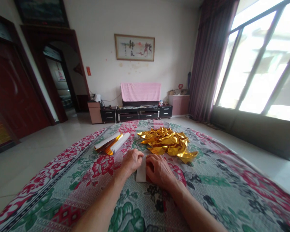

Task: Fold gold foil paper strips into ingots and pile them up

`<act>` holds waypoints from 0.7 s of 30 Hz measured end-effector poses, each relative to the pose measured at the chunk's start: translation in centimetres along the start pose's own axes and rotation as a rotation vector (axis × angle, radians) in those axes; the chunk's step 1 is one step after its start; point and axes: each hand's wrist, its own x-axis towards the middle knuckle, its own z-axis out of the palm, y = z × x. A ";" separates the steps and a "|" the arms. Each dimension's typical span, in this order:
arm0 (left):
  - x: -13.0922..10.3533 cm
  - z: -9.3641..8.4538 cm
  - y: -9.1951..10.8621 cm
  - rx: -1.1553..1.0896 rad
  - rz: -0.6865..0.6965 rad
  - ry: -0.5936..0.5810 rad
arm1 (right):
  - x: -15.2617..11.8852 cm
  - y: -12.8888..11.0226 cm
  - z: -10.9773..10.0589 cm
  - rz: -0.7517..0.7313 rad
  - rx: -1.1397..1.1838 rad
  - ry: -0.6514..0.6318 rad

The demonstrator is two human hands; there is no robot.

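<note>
A small sheet of foil paper (141,174) lies white side up on the patterned cloth, with a sliver of orange-gold showing along its right side. My left hand (133,160) pinches its upper left edge, the fingers closed together. Curled over the right part of the sheet is my right hand (160,170), its fingers bent and closed on the paper; the fingertips are partly hidden. Just beyond my hands sits a heap of folded gold foil pieces (168,141). Off to the left lie loosely rolled foil paper sheets (119,144), white outside and gold inside.
A flowered cloth (96,193) covers the round-edged table. Across the tiled floor stands a low black TV cabinet (137,113), with a pink cloth (140,92) draped over the screen. Large windows (258,61) and a purple curtain (205,64) are on the right.
</note>
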 end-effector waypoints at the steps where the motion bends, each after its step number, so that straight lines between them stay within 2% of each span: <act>1: 0.0 0.0 -0.2 0.014 0.021 -0.001 | 0.0 0.0 0.0 0.000 0.003 0.000; 7: -0.1 0.0 -0.6 -0.002 0.122 0.000 | 0.0 0.1 0.0 -0.002 0.001 -0.004; 21: -0.1 0.2 -0.1 0.064 0.101 0.014 | 0.1 0.0 0.0 -0.020 -0.012 -0.010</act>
